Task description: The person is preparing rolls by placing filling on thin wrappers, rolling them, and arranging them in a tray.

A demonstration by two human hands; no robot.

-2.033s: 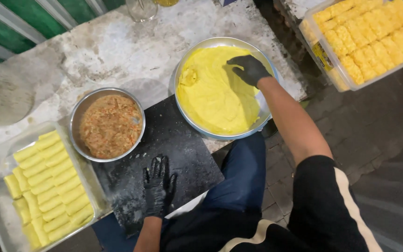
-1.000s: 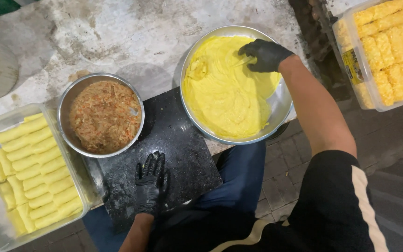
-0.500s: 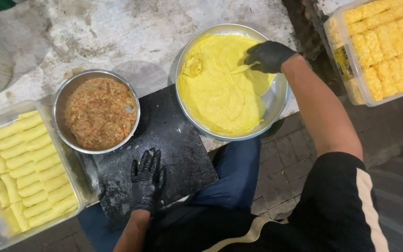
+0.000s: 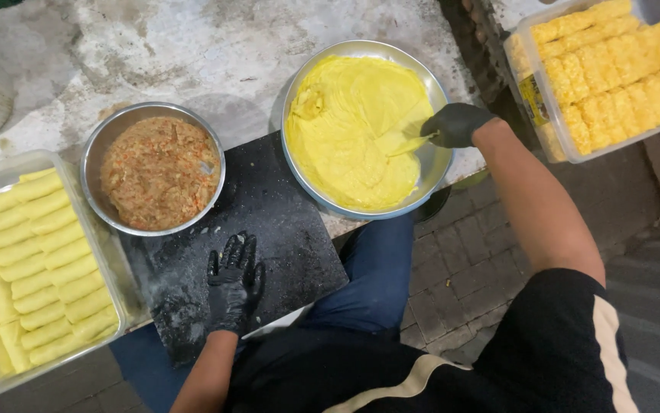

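Pinching with black-gloved right hand (image 4: pixel 456 125) the edge of a thin yellow sheet (image 4: pixel 410 143), now lifted and folded a little at the right rim of the wide metal pan (image 4: pixel 296 84); earlier resting higher up on the stack of yellow sheets (image 4: pixel 353 130). Pressing flat with left hand (image 4: pixel 234 283), fingers spread open and holding nothing, on the black board (image 4: pixel 284 222), same place as before. Just left of the board, a metal bowl of brown filling (image 4: pixel 158 172). Further left, a clear tray of pale yellow rolls (image 4: pixel 35 260). Far right, a clear box of breaded rolls (image 4: pixel 613 65).
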